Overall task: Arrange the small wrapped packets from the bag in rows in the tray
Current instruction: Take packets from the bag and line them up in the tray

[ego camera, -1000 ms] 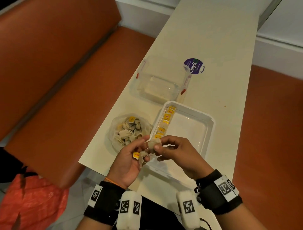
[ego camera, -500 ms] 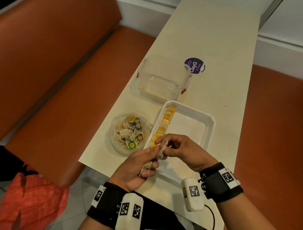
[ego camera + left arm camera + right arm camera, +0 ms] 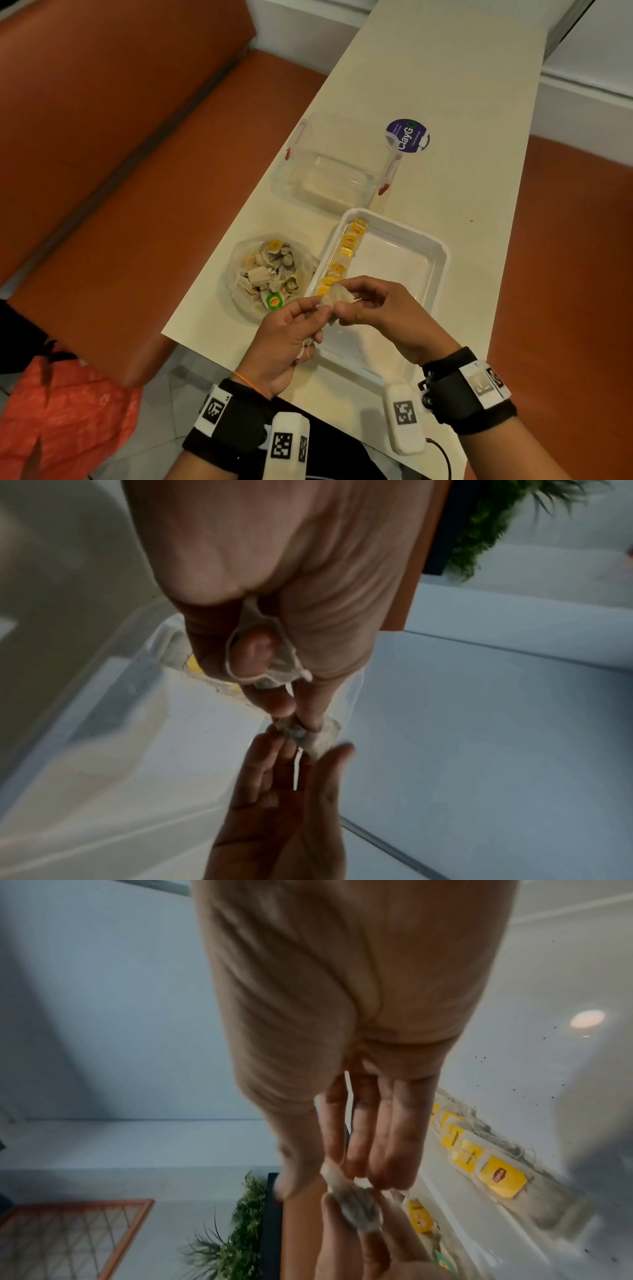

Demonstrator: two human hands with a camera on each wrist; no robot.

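Observation:
Both hands meet over the near left corner of the white tray (image 3: 435, 274). My left hand (image 3: 291, 329) and right hand (image 3: 373, 308) pinch the same pale tea-bag packet (image 3: 334, 297) between their fingertips. The left wrist view shows that packet (image 3: 313, 738) at the left fingertips, and a second crumpled packet (image 3: 270, 669) tucked under the left hand's curled fingers. In the right wrist view the packet (image 3: 352, 1204) sits between both hands' fingers. A row of yellow-tagged packets (image 3: 346, 250) lies along the tray's left wall. The clear bag (image 3: 267, 274) of loose packets sits left of the tray.
An empty clear plastic container (image 3: 335, 168) with red clips stands beyond the tray, next to a purple round sticker (image 3: 407, 135). The cream table (image 3: 462, 85) is narrow; its left edge runs beside an orange bench (image 3: 120, 205). An orange bag (image 3: 68, 418) lies at lower left.
The hands have drawn closer and shifted slightly over the tray's near left corner, working the same packet; the yellow tag seen in the left hand a second ago is now hidden.

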